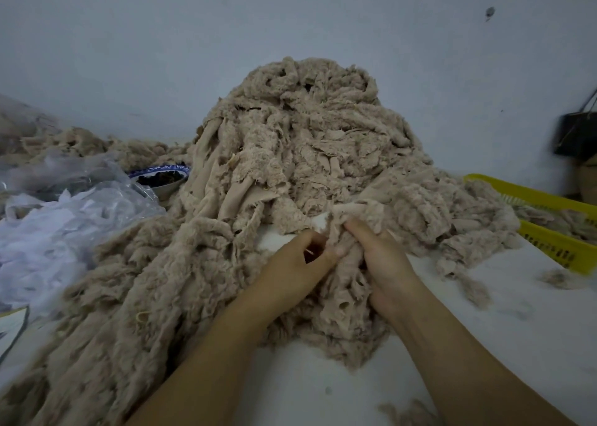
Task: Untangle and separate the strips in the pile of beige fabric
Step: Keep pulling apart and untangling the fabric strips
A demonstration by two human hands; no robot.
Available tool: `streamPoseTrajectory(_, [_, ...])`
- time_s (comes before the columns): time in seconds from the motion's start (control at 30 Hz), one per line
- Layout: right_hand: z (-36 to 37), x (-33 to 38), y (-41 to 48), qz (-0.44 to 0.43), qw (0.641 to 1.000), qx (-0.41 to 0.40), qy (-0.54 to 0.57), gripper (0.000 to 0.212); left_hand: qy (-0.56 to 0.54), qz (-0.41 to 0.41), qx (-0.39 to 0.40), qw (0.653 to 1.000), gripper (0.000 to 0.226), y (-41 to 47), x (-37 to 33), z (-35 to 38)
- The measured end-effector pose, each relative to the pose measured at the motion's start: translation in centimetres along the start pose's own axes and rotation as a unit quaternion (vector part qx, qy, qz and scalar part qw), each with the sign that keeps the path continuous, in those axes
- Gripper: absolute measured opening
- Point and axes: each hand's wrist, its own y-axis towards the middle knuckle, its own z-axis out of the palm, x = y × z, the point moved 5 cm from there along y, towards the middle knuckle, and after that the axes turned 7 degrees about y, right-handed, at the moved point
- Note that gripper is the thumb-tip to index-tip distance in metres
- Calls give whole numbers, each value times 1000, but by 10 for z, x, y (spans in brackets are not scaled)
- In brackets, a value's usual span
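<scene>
Left hand (300,264) and right hand (387,260) around a beige strip (351,259), pile (307,134) beyond.

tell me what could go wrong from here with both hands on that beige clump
1. The left hand and right hand both grip one clump of strips that runs into the tall pile; a hard pull may tighten tangles or tear the frayed cloth.
2. Tugging at the base could bring the pile sliding onto the bowl of dark stuff beside it.
</scene>
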Motion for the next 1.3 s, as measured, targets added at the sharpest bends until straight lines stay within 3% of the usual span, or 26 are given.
streamPoseTrajectory(0.07, [0, 0, -1, 15, 1000, -2, 14, 21, 9, 7, 9, 1000, 28, 2, 4, 2])
streamPoseTrajectory(0.17, [-4, 3, 0, 43, 996, -10, 79, 36, -70, -22, 20, 997, 29, 3, 10, -3])
streamPoseTrajectory(0.37, [-4, 6, -1, 64, 989, 5, 132, 39, -182, -73, 11, 981, 46, -1, 8, -3])
streamPoseTrajectory(0.5, [-7, 6, 1, 64, 987, 7, 147, 33, -236, -111, -32, 965, 19, 4, 14, -8])
streamPoseTrajectory(0.63, [-11, 10, 6, 40, 986, 10, 163, 34, -259, -88, -81, 958, 53, 5, 16, -21])
streamPoseTrajectory(0.77, [-11, 14, 5, 30, 982, 23, 183, 44, -254, -68, -101, 960, 62, 3, 13, -35])
streamPoseTrajectory(0.87, [-7, 12, 2, 4, 994, 29, 102, 29, -129, -68, -92, 985, 77, 0, 9, -26])
streamPoseTrajectory(0.97, [1, 6, -4, -35, 995, 44, -80, 21, -118, -11, -53, 992, 78, -2, -1, -16])
streamPoseTrajectory(1.03, [12, 1, -11, -60, 971, 91, -215, 24, -125, -5, -36, 992, 71, 0, 1, -15])
streamPoseTrajectory(1.1, [20, 2, -17, -109, 936, 119, -313, 28, -142, 6, -29, 989, 45, 3, 4, -15])
streamPoseTrajectory(1.2, [25, 1, -13, -156, 913, 128, -354, 12, -134, 26, -72, 988, 14, 1, 2, -20])
streamPoseTrajectory(1.3, [20, 8, -9, -204, 913, 100, -338, 19, -181, 8, -136, 974, 17, 0, 3, -30])
